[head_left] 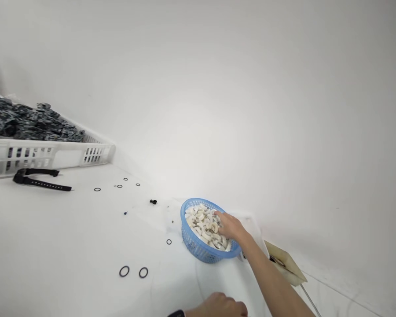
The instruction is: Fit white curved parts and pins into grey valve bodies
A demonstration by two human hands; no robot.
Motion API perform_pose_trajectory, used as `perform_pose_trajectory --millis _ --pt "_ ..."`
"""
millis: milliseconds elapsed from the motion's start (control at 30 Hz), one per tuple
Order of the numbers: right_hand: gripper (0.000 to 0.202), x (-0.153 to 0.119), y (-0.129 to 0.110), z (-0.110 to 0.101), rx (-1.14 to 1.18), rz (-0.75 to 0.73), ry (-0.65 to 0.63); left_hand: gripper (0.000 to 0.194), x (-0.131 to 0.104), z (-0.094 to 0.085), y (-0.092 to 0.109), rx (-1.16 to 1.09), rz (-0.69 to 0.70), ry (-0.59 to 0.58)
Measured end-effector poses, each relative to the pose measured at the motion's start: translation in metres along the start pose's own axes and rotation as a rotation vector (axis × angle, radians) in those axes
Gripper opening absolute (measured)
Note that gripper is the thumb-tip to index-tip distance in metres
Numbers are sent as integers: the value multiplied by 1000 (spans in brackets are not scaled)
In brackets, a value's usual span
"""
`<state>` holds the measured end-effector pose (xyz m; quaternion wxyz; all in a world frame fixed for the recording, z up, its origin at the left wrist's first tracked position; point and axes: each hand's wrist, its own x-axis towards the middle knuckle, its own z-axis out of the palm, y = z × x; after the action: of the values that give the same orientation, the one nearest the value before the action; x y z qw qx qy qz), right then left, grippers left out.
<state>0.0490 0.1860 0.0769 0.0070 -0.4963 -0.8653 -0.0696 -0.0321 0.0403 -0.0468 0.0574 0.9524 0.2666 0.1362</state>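
My right hand (230, 225) reaches into a round blue plastic basket (198, 246) heaped with small curved white pieces (203, 222). Its finger and thumb are apart and touch the pieces at the basket's right side; no piece is clearly gripped. At the bottom edge, my left hand (219, 305) is closed with its fingers curled, partly cut off by the frame. What it holds, if anything, is hidden. A dark band (176, 313) circles the left wrist.
On the white table (69, 237) lie several black rings (124, 271), small black parts (153, 201) and a black strap watch (41, 178). A white crate (67, 154) of dark grey parts (36, 121) stands at left. Behind my right arm are a white tray (255, 229) and a beige box (288, 264) with a cable.
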Motion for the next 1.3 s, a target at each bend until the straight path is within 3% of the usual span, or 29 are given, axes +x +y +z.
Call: perform_pose_trajectory --millis 167,267,433,567,833,933,1067,1300 --pt "50 -40 9 -27 80 -59 51 18 -17 -21 19 114 45 89" --pt "40 -85 13 -45 146 -111 26 38 -21 -28 26 120 61 91" --pt "28 -168 3 -72 201 -107 -149 70 -21 -30 33 123 25 126" --pt "49 -209 -19 -78 224 26 -319 77 -24 -35 34 52 -31 145" --pt "56 -222 -41 -53 626 295 -385 75 -31 -46 32 -98 -98 156" --pt "70 -230 -38 -54 589 230 -325 75 -30 -44 30 -105 -106 145" --pt "87 -240 -36 -61 500 141 -363 76 -29 -40 27 -102 -102 150" --pt "88 -239 -43 -54 488 118 -440 74 -32 -47 27 -228 -142 119"
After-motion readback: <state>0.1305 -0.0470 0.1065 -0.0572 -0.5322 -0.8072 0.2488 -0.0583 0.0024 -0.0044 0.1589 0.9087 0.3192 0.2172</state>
